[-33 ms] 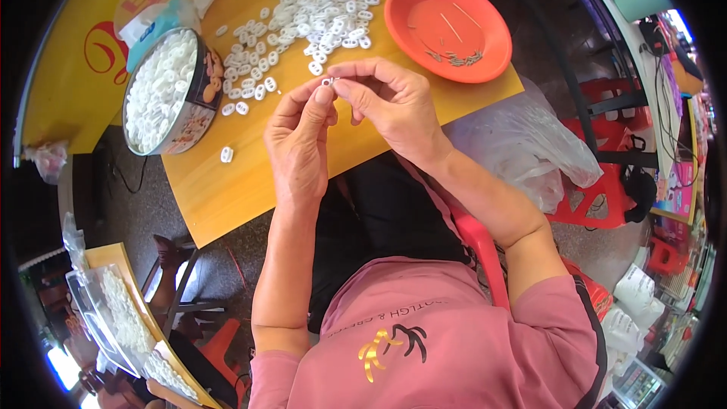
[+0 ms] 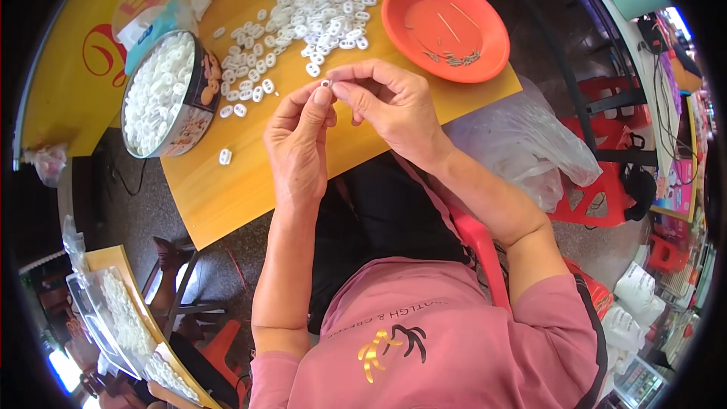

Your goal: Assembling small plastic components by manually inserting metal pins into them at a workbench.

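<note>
My left hand (image 2: 297, 132) pinches a small white piece (image 2: 326, 83) above the surface (image 2: 242, 189), inside its near edge, apparently steadying it for my right hand (image 2: 390, 104), whose grip beside it I cannot tell.

Smooth, hard white plastic in oval pieces (image 2: 322, 21), ahead of left grip (image 2: 297, 144). Satin plastic in orange-red dish (image 2: 413, 11), ahead of right grip (image 2: 397, 110); dull metal on pins (image 2: 462, 60) inside. Wood-look sheen across bench (image 2: 227, 193) beneath. Crinkled clear plastic in bag (image 2: 522, 144), right of right grip. Matt pink cloth in shirt (image 2: 462, 326), behind both.
</note>
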